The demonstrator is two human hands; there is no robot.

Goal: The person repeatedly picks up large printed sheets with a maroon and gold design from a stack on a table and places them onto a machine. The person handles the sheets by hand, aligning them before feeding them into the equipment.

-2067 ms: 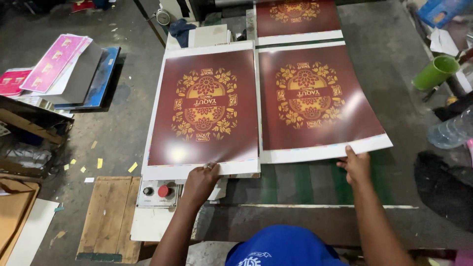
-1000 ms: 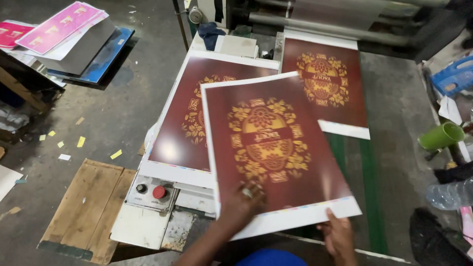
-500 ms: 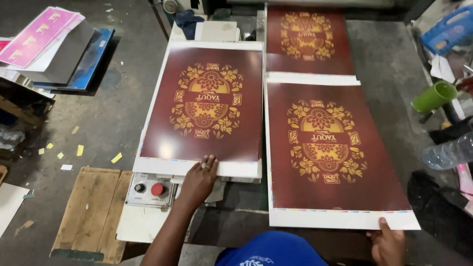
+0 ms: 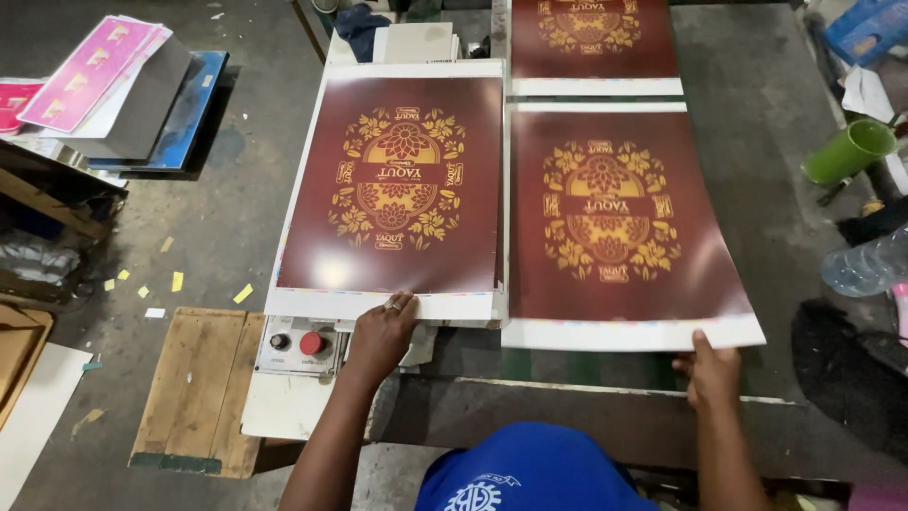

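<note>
Mid-stacking printed sheets. Left hand (image 4: pixel 378 333) flat, fingers spread on the stack (image 4: pixel 392 189) at ten o'clock; right hand (image 4: pixel 711 371) fingers clamped on the loose sheet (image 4: pixel 619 227) at two o'clock. Next, probably: sliding it squarely over the stack.

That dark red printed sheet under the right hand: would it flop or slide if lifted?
The sheet looks thin and wide, so it would probably sag when lifted by one edge. Its glossy face suggests it slides easily over the table. The right hand grips only its near white border, so it seems light.
</note>
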